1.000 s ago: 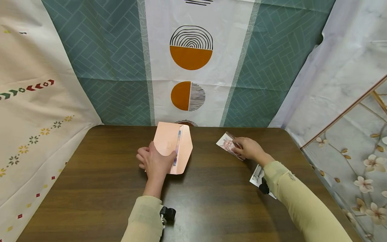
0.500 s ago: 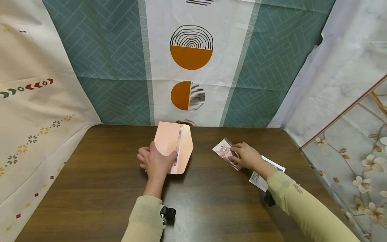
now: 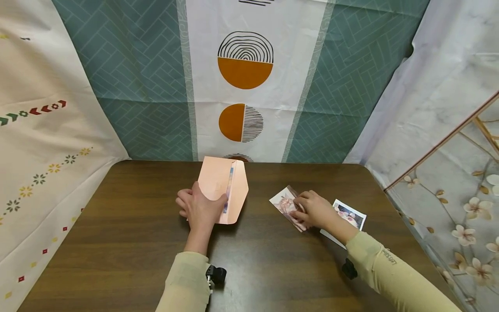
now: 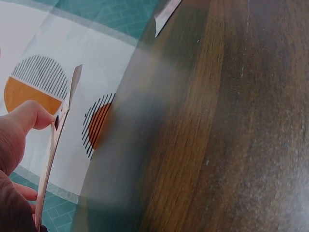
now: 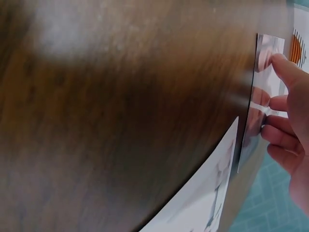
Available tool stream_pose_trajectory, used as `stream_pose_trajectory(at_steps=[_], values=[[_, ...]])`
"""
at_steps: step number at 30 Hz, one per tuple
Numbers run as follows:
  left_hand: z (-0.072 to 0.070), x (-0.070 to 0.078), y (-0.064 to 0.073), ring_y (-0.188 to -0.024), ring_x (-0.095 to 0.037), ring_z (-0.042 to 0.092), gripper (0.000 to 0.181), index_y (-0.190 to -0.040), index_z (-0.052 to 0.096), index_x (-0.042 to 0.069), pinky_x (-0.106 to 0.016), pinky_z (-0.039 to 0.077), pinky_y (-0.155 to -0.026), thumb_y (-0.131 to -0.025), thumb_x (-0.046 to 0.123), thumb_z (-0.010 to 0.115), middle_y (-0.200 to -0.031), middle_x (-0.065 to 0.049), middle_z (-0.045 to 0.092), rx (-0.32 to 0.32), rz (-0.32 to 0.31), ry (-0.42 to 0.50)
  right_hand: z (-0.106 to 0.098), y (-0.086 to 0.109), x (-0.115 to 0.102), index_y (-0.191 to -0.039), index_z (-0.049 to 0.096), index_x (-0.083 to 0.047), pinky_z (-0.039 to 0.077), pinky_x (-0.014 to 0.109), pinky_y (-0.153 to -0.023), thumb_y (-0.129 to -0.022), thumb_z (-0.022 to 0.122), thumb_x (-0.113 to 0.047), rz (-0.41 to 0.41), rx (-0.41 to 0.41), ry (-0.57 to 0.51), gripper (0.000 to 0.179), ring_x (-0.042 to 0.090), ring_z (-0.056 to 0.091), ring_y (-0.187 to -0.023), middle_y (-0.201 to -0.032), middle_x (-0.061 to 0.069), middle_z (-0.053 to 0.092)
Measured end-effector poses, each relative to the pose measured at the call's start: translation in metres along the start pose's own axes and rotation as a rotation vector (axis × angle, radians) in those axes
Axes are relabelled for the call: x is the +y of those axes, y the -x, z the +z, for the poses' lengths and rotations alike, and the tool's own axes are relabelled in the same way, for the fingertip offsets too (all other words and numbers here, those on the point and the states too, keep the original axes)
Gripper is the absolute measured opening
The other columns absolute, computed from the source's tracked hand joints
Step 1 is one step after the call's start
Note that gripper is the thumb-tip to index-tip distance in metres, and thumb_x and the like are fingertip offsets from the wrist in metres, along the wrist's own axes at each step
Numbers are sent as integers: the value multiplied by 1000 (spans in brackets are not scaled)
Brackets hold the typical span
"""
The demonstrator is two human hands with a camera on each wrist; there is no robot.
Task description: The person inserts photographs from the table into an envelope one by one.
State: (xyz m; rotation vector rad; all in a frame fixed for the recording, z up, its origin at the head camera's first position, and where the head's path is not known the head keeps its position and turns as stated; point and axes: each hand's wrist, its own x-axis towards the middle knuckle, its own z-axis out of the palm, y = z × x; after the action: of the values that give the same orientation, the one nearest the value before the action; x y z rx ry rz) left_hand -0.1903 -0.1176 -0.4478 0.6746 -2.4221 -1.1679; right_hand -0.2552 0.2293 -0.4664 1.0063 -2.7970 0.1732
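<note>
My left hand [image 3: 202, 208] holds a pale pink envelope [image 3: 214, 177] left of centre, thumb on its front near the opening and fingers behind it. The envelope's flap [image 3: 239, 190] lies open to the right, and a strip of a blue-purple card [image 3: 230, 180] shows inside. In the left wrist view, the envelope [image 4: 48, 169] appears edge-on, tilted up. My right hand [image 3: 313, 210] grips a glossy photo card [image 3: 282, 201] with a pink flower, right of centre. In the right wrist view, thumb and curled fingertips are at the face of the photo card [image 5: 258, 96].
Another white-bordered photo [image 3: 351, 215] with pale flowers lies on the brown wooden table [image 3: 257, 268], partly under the right forearm. Patterned cloth [image 3: 249, 130] hangs at the back edge, with more cloth along both sides.
My right hand has drawn the photo card leftward and toward me, uncovering more of the other photo. My left hand and the envelope have stayed in place.
</note>
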Motion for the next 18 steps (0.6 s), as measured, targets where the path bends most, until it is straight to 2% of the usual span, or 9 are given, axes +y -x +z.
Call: stream_pose_trajectory(at_steps=[5, 12, 15, 18], values=[[0, 0, 0, -124, -43, 30, 91, -144, 54, -1, -63, 30, -93, -74, 43, 91, -127, -27, 38, -4, -4, -3, -3, 0, -3, -100, 78, -9, 60, 50, -86, -92, 84, -36, 23, 22, -46, 29, 33, 69, -102, -104, 11, 72], [-1, 0, -1, -125, -42, 30, 91, -145, 53, 0, -63, 29, -95, -74, 42, 91, -128, -27, 37, -9, -14, -1, -14, -9, 6, -102, 79, -4, 55, 47, -77, -93, 84, -24, 68, 40, -206, 23, 25, 64, -83, -90, 5, 72], [-1, 0, -1, -124, -43, 30, 91, -145, 53, 0, -63, 29, -94, -75, 42, 91, -128, -27, 37, -8, -12, -1, -18, -14, 14, -111, 78, -1, 55, 48, -80, -93, 84, -22, 84, 33, -258, 28, 25, 65, -86, -95, 8, 73], [-1, 0, -1, -124, -43, 30, 91, -145, 53, -1, -62, 29, -94, -74, 42, 91, -127, -27, 38, -6, -9, 1, -22, -20, 21, -124, 73, 5, 56, 53, -88, -93, 84, -20, 92, 3, -308, 41, 33, 70, -98, -108, 15, 74]])
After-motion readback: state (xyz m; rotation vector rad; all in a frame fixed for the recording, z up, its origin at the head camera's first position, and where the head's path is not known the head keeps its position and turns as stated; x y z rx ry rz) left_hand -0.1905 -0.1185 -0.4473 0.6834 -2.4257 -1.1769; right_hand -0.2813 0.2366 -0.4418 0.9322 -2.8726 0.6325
